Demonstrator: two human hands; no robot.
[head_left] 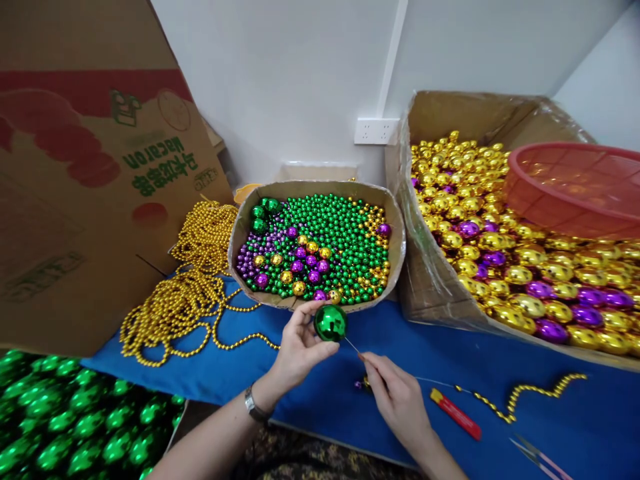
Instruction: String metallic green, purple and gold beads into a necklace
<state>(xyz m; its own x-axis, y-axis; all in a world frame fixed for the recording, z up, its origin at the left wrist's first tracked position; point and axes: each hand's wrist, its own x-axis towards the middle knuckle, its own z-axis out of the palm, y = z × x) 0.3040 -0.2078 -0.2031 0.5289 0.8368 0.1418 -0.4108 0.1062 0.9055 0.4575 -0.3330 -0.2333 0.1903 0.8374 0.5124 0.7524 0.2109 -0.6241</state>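
My left hand (300,343) is closed on a large shiny green ball (331,323), held just in front of the bead box's near rim. A thin needle (352,345) runs from the ball's lower right side to my right hand (395,393), whose thumb and fingers pinch it. From behind the right hand a pale thread (443,384) leads right to a short string of gold beads (510,403) on the blue cloth. A few small beads (364,384) hang or lie beside the right fingers; which, I cannot tell.
A box of green, purple and gold beads (400,247) stands ahead. Gold bead strands (170,313) lie left, by a tall carton (90,200). Large green balls (85,413) fill the lower left. Right are a big box (435,300), red basket (520,193), red cutter (456,415) and tweezers (540,460).
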